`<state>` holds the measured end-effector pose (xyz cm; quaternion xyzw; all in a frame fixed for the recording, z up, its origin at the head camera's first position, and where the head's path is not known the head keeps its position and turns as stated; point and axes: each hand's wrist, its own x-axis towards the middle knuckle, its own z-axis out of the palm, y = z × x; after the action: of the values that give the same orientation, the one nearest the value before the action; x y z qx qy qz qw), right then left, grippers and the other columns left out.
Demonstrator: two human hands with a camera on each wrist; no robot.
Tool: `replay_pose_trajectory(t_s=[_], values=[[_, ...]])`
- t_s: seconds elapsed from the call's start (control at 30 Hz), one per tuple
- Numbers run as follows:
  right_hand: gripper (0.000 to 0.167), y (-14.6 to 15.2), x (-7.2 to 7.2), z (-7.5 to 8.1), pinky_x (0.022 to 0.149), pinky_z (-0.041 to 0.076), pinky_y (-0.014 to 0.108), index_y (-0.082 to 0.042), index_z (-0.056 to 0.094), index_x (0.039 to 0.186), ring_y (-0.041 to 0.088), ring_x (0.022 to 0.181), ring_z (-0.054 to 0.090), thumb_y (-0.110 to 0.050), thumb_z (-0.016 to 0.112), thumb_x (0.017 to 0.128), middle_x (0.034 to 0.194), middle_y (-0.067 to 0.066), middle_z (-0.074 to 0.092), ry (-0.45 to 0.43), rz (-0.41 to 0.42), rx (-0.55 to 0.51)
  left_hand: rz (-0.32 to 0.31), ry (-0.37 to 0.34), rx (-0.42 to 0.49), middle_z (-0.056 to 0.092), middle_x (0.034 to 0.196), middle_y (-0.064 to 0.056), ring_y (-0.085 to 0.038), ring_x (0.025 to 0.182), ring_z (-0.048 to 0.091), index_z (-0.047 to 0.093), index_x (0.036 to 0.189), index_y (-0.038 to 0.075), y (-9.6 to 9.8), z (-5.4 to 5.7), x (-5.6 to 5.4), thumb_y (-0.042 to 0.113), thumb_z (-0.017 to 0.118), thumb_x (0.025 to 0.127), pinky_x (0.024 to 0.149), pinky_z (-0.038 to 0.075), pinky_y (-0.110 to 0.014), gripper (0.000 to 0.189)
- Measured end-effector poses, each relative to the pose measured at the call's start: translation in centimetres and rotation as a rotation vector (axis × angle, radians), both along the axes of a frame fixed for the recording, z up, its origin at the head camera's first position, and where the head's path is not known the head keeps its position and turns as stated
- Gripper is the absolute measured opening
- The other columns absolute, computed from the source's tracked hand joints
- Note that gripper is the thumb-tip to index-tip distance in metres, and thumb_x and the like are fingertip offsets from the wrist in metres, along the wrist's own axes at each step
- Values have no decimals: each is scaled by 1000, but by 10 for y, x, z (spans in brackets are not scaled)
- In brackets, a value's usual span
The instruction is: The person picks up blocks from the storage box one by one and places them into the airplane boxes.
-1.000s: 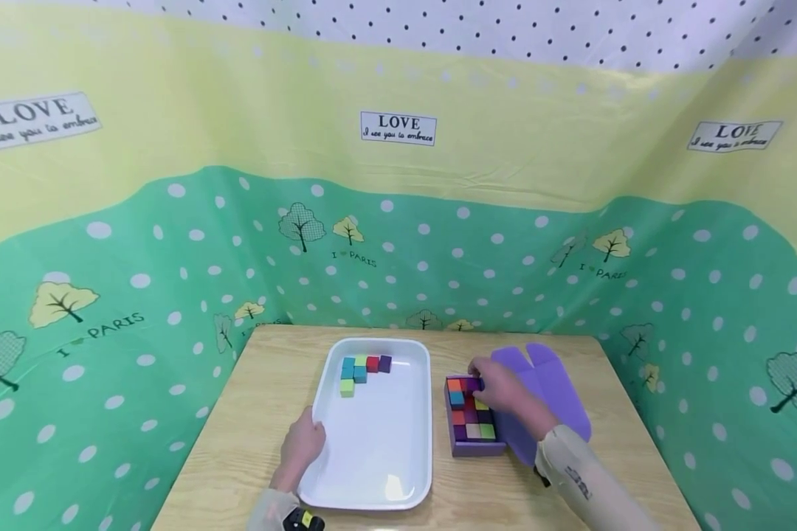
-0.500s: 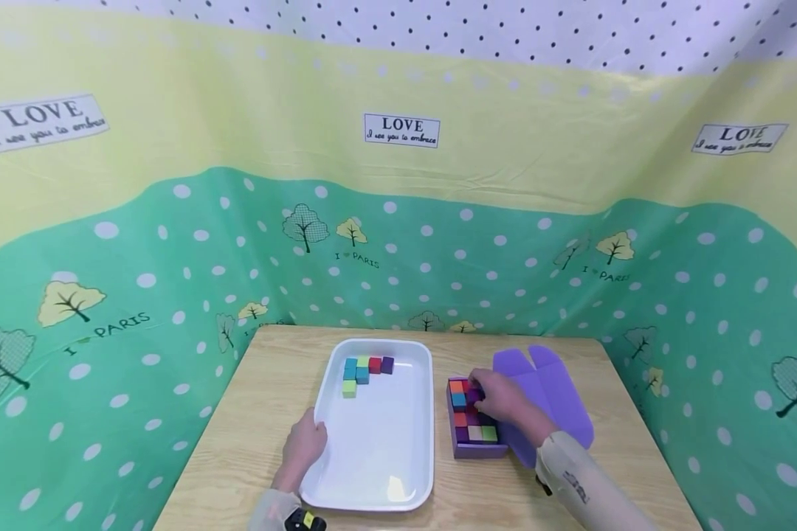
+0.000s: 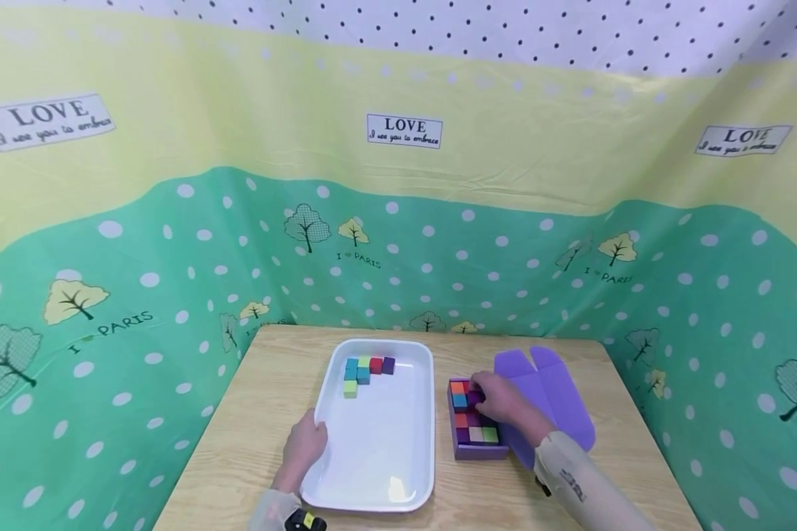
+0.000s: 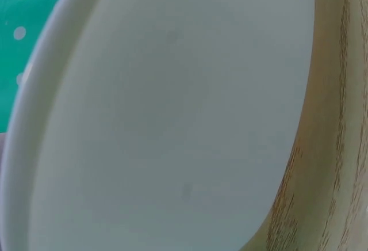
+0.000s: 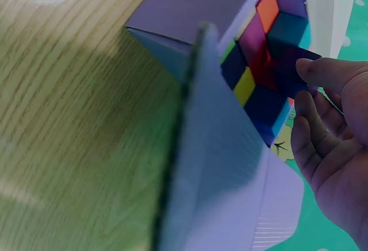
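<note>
The right hand reaches over the open purple cardboard box and covers its back right part, so in the head view most of the grip and some contents are hidden. The right wrist view shows the thumb and fingers nearly closed, pinching a small dark purple cube at the mouth of the box; whether it is clear of its neighbours is hard to tell. Packed in the box around it are orange, red, teal, yellow and other coloured cubes, some lost in shadow. A pale purple cardboard lid lies folded out to the right of the box, under the right forearm; close to the right wrist camera it blurs and blocks part of the box.

To the left of the box, apart from it, stands a white rectangular tray. The left hand grips its edge on the side away from the box, thumb near the rim; the other fingers are mostly hidden. The left wrist view is filled by the tray's outside, with the hand out of frame. Farther left than the box, in the tray's back left corner, sits a cluster of teal, light green, red and purple cubes. A light wooden table, cut off at the lower edge, carries everything, and a green and yellow printed curtain rises behind the box.
</note>
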<state>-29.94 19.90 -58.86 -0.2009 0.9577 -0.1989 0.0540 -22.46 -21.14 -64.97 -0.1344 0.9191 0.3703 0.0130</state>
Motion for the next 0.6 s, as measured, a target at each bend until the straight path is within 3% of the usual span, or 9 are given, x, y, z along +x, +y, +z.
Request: replay_pose_trajectory(t_s=[0.47, 0.6], values=[[25, 1, -4, -17, 80, 54, 40, -16, 64, 88, 16, 85, 58, -6, 82, 74, 92, -1, 62, 15, 17, -26, 0, 8, -1, 59, 118, -31, -39, 98, 64, 48, 129, -8, -1, 3, 2, 11, 43, 98, 73, 58, -46, 37], [24, 4, -4, -20, 69, 53, 36, -16, 60, 83, 14, 76, 54, -14, 83, 75, 84, -2, 58, 33, 5, -1, 3, 12, -4, 60, 118, -30, -40, 99, 64, 50, 128, -7, 0, 3, 3, 12, 44, 98, 75, 58, -48, 36]])
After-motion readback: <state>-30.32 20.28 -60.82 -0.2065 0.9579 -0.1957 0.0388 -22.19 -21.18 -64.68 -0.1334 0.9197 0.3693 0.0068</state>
